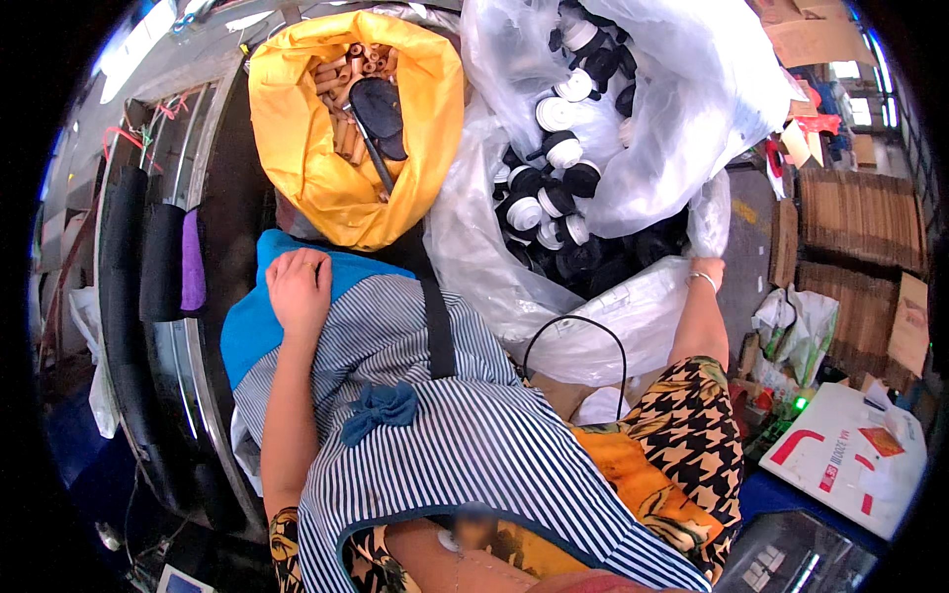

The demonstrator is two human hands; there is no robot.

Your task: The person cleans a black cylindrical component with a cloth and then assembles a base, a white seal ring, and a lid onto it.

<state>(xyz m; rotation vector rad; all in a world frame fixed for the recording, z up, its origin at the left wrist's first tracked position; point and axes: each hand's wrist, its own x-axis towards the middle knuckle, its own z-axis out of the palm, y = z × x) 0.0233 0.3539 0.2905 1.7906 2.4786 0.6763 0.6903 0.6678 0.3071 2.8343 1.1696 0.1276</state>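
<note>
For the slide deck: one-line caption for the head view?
Left hand rests on blue cloth; right hand grips clear bag of black-and-white spools, beside yellow bag of cardboard tubes.

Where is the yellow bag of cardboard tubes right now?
In the head view, the yellow bag sits upper left, beside the clear plastic bag of black-and-white spools, just beyond the left hand.

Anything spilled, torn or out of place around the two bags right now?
One oddity: a dark flat paddle-shaped tool lies on the cardboard tubes in the yellow bag. The clear bag of black-and-white spools looks intact; nothing has visibly spilled.
</note>
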